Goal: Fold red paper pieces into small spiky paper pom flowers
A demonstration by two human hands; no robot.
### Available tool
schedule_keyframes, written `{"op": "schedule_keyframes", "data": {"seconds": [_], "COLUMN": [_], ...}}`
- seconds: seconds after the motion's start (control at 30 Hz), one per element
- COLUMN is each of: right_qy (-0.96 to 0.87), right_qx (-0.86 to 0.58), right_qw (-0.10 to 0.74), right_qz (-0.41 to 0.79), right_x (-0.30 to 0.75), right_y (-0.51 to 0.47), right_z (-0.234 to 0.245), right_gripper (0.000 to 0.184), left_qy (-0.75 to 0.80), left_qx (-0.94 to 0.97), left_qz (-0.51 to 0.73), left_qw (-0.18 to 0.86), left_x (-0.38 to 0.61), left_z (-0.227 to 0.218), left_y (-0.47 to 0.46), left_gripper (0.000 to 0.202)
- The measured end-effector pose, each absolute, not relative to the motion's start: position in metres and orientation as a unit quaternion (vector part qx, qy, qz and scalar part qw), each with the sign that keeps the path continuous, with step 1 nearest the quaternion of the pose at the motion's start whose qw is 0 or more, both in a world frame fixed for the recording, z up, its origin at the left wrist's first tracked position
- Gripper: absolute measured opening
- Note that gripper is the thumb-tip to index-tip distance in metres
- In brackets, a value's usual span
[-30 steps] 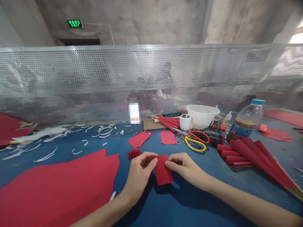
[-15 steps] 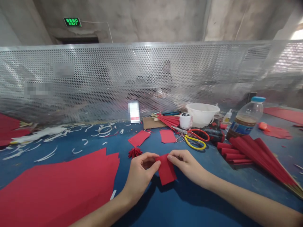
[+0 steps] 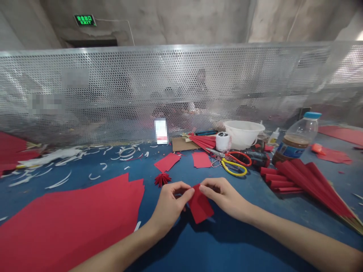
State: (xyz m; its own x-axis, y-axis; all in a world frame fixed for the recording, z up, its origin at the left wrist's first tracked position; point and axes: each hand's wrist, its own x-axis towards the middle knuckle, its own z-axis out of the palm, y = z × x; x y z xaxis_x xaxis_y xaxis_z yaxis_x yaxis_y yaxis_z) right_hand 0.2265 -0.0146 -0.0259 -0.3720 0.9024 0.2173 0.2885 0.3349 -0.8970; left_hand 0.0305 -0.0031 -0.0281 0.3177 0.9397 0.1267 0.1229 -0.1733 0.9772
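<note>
Blue covers the surface (image 3: 232, 241) from edge to edge, and every place here is given from the small red piece (image 3: 200, 206) held at its middle. Well behind that piece, a perforated metal screen (image 3: 181, 87) is stood along the far edge. To the left of the piece a wide stack of red sheets (image 3: 70, 219) is laid flat. To its right, pleated red fans (image 3: 306, 181) are laid closed. Behind the fans, right of the piece, a blue-capped bottle (image 3: 296, 139) is seen with brown liquid in it, and its blue label cannot be read. A white bowl (image 3: 244, 133) is set behind the piece, with yellow-and-red scissors (image 3: 234, 166) between bowl and piece.

Now the hands: the left hand (image 3: 168, 206) and the right hand (image 3: 227, 196) are met on the piece's upper edge. The fingers of each are closed to a pinch, thumb against forefinger, with the paper caught between. The piece is tilted, and whether its lower corner touches the surface cannot be told.

Progress, as judged: the fans and one small pleated rosette (image 3: 162, 178), just left of and behind the piece, look finished. No pleats are seen on the piece in hand, and two flat red cut-outs (image 3: 167, 162) behind it lie unfolded, so most of the folding seems left.

One word can be read: "EXIT" on the green sign (image 3: 85, 20), high and left of the piece.
</note>
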Motion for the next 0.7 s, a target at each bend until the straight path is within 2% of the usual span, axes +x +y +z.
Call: {"op": "schedule_keyframes", "data": {"seconds": [0.43, 0.7], "right_qy": [-0.725, -0.753], "right_qx": [-0.435, -0.431], "right_qw": [0.365, 0.323], "right_qz": [0.39, 0.378], "right_x": [0.2262, 0.2274], "right_y": [-0.0105, -0.0098], "right_z": [-0.03, -0.027], "right_gripper": [0.038, 0.028], "left_qy": [0.444, 0.454], "left_qx": [0.625, 0.606], "left_qz": [0.451, 0.468], "left_qw": [0.458, 0.456], "left_x": [0.028, 0.0281], "left_z": [-0.0291, -0.0295], "left_y": [-0.0011, 0.0008], "left_gripper": [0.025, 0.028]}}
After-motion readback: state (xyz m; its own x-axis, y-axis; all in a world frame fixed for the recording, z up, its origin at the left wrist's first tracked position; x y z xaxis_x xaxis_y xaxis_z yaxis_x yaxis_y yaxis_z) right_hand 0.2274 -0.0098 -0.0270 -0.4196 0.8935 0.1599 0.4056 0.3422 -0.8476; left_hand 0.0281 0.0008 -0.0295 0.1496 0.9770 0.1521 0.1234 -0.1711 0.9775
